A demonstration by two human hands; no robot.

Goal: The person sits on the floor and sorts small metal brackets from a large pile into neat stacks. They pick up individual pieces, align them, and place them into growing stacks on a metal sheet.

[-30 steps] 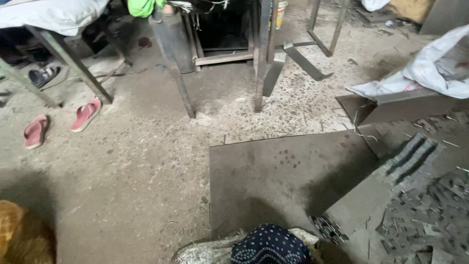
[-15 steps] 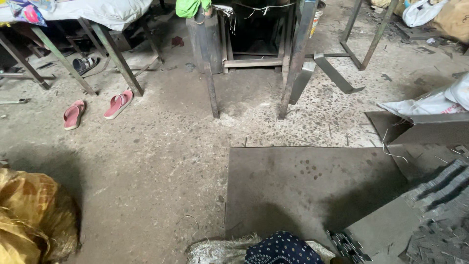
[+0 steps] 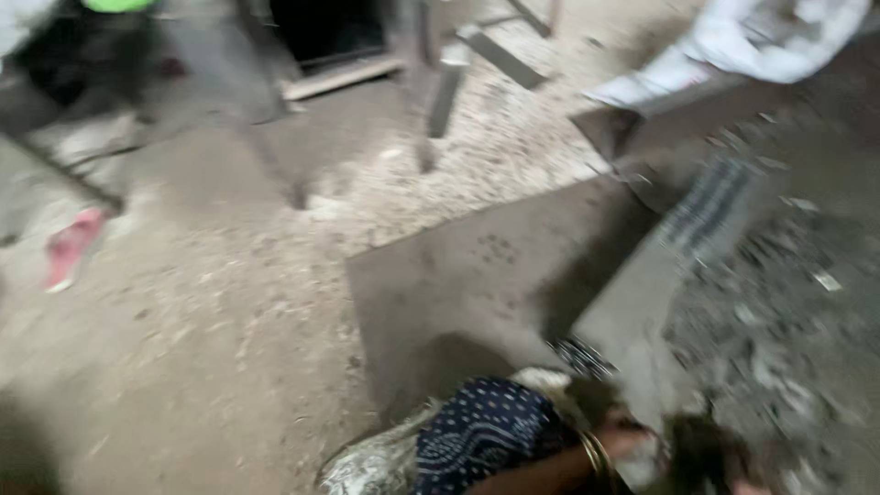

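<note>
Head view, looking down at a workshop floor; the frame is motion-blurred. At the bottom edge one hand (image 3: pixel 632 440), with gold bangles (image 3: pixel 596 451) on its wrist, rests on the near end of a long grey metal strip (image 3: pixel 642 302); which of the person's hands it is cannot be told, nor whether its fingers are spread or curled, since blur and the frame edge hide them. A second dark shape just to its right may be the other hand, but this is not clear. The strip runs from the hand diagonally up and to the right, ending in a dark ribbed patch (image 3: pixel 710 206).

Just left of the hand lies a dark blue dotted cloth (image 3: pixel 481 431), with a pale crumpled sack (image 3: pixel 371 463) beside it at the bottom edge. The strip's left edge overlaps a large flat grey metal sheet (image 3: pixel 458 275), whose straight left and upper edges lie on the floor (image 3: pixel 183 348).

Right of the strip the ground is strewn with small metal scrap (image 3: pixel 779 330). Beyond the sheet's far corner stands an angled metal piece (image 3: pixel 632 119), with a white sack (image 3: pixel 761 41) above it. Left of the sheet the dusty floor is open as far as a pink sandal (image 3: pixel 71 247). Along the top edge stand the metal legs of a machine frame (image 3: pixel 431 82).
</note>
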